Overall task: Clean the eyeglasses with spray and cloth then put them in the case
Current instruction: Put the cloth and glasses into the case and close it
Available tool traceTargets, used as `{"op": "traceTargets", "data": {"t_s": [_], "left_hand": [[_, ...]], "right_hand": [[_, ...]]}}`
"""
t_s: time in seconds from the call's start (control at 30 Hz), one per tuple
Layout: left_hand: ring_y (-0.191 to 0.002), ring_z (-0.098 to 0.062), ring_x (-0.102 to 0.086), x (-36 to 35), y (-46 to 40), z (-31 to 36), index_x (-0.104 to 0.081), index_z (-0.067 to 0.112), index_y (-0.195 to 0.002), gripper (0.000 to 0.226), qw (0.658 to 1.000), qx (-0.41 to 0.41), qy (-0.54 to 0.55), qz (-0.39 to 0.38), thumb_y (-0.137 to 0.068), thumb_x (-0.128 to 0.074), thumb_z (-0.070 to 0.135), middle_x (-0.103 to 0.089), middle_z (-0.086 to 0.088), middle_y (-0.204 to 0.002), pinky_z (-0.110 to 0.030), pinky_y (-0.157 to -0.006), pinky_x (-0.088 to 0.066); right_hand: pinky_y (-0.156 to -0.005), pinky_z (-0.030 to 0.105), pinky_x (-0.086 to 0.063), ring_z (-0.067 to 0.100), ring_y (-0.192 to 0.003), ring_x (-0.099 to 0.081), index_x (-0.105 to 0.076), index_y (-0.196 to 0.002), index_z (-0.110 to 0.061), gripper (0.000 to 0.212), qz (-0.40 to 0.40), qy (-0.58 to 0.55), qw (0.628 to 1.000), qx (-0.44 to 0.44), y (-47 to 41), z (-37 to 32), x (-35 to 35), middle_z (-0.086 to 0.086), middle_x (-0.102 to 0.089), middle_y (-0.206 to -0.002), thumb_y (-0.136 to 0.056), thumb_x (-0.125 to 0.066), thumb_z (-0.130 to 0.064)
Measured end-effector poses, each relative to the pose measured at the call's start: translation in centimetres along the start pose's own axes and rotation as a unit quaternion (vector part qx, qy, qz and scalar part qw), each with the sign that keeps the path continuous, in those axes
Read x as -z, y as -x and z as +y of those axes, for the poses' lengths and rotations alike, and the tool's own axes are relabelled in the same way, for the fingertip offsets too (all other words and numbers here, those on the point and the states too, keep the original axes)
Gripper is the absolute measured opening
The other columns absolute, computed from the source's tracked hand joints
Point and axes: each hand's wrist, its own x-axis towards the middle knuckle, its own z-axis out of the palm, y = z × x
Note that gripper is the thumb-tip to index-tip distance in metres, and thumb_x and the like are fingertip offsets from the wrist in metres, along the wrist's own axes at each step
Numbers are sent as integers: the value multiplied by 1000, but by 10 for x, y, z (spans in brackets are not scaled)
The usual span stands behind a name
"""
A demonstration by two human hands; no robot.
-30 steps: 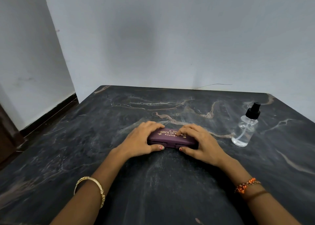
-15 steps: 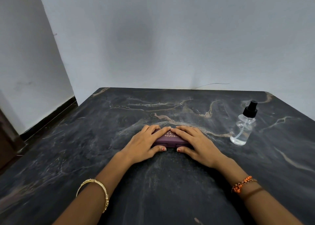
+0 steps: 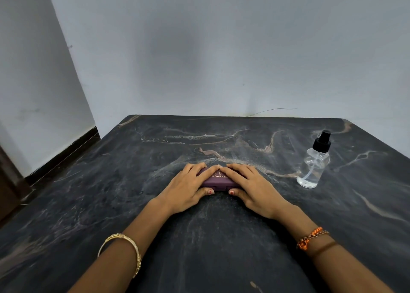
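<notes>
A closed purple eyeglass case with gold lettering lies on the dark marble table, in the middle. My left hand covers its left half and my right hand its right half. On both hands the fingers lie over the lid and the thumbs sit against the front edge. The index fingertips meet over the lid's middle. A clear spray bottle with a black pump top stands upright to the right, apart from my right hand. No eyeglasses or cloth show in this view.
The table meets a pale wall at the back. Its left edge drops to a floor strip with a dark skirting. A thin wire trails along the wall's base.
Both hands have slid inward along the case until the fingertips meet over the lid, hiding most of the lettering. The view has tilted up slightly. The bottle has not moved.
</notes>
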Motion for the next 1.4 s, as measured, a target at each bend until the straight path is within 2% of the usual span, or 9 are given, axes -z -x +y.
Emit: {"op": "traceTargets", "data": {"t_s": [0.5, 0.7, 0.9, 1.07, 1.2, 1.4], "left_hand": [[-123, -20, -31, -1, 1, 0, -12, 28, -143, 60, 1000, 4, -6, 7, -92, -41, 42, -33, -5, -141, -34, -101, -33], [-124, -17, -31, -2, 2, 1, -17, 28, -143, 63, 999, 5, 23, 36, -89, -46, 45, -33, -2, -140, -34, -102, -33], [-126, -17, -32, -4, 1, -2, -22, 22, -141, 64, 996, 45, 55, 54, -88, -49, 46, -33, 0, -142, -36, -104, -32], [-129, -22, -32, -3, -2, -7, -22, 18, -141, 73, 994, 67, 56, 67, -84, -51, 52, -33, -6, -144, -42, -106, -31], [-132, -27, -32, 2, -1, -2, -26, 8, -140, 88, 991, 68, 53, 106, -73, -36, 65, -35, -15, -144, -40, -109, -26], [-135, -29, -28, 4, 0, 3, -26, 3, -139, 77, 984, 94, 55, 141, -82, -25, 55, -34, -16, -144, -37, -110, -21]], "right_hand": [[-110, 36, -28, 23, -131, -31, -24, -142, -28, 54, -4, -13, 1000, -5, -2, 2, 0, 5, -33, -146, -92, -46, -30], [-107, 33, -26, 17, -129, -34, -25, -141, -31, 57, 4, -1, 1000, -5, 0, 1, 1, 0, -36, -144, -89, -47, -42], [-107, 34, -26, 18, -130, -34, -24, -141, -31, 56, 11, 2, 1000, -20, -4, 3, 1, 0, -36, -144, -90, -44, -43], [-108, 38, -25, 20, -133, -32, -24, -141, -31, 70, 43, -12, 998, -40, -6, 8, 5, 3, -33, -147, -80, -47, -58], [-107, 39, -26, 23, -133, -34, -31, -139, -25, 77, 103, -10, 993, -53, -4, 6, 8, 4, -36, -146, -73, -43, -64], [-108, 37, -19, 21, -136, -27, -28, -141, -23, 75, 94, -9, 993, -74, -4, 0, 9, 3, -30, -150, -77, -34, -63]]}}
